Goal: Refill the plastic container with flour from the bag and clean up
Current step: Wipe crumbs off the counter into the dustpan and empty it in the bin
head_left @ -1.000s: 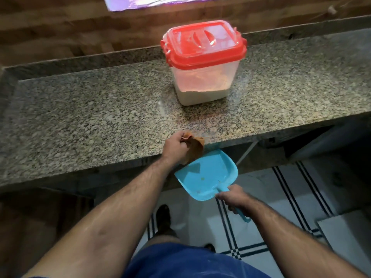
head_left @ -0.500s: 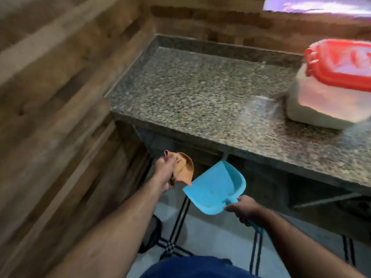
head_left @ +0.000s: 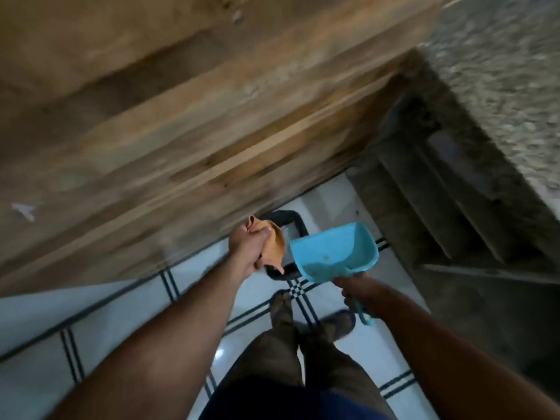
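While a second ago held at the desk [head_left: 500, 56] edge below the lidded container, now carried away and down over the floor [head_left: 127, 322]. Left hand [head_left: 248, 253] fingers [head_left: 263, 234] pinching an orange cloth [head_left: 276, 247]. Right hand [head_left: 356, 291] fingers wrapped round the blue dustpan [head_left: 333, 253] handle. Dark bin [head_left: 288, 221] just beyond both. Container out of view. Judged: wiping done, sweepings about to be tipped.

We see wood-plank wall [head_left: 181, 122] filling most of the view, pretty blurry; white tile floor [head_left: 127, 322] with dark double stripes below it; speckled granite counter [head_left: 509, 95] top right; some dark bin-like thing [head_left: 288, 219] against the wall.
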A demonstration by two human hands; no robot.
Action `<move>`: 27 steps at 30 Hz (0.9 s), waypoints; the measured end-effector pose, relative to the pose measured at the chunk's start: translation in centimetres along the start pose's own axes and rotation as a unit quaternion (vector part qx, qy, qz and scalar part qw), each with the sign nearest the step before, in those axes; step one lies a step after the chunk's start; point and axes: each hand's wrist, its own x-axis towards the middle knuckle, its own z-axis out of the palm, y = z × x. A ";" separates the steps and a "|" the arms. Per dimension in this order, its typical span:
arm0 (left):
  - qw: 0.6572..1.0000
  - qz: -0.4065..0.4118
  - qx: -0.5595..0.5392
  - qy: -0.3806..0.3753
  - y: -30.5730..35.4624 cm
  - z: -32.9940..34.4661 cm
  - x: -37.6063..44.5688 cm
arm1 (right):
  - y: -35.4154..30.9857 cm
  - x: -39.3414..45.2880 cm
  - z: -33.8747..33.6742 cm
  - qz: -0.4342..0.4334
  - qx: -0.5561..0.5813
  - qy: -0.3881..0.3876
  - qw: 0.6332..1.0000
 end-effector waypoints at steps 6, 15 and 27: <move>0.996 -0.050 0.031 0.066 -6.5 -3.6 8.7 | -2.4 12.9 8.6 0.069 -0.114 -0.044 0.990; 0.989 -0.102 0.079 0.079 -12.7 -3.1 12.7 | -0.5 20.2 11.9 0.122 -0.149 -0.077 0.978; 0.991 -0.056 0.099 0.070 -15.9 1.4 19.7 | 7.6 27.7 13.9 -0.019 -0.183 -0.029 0.983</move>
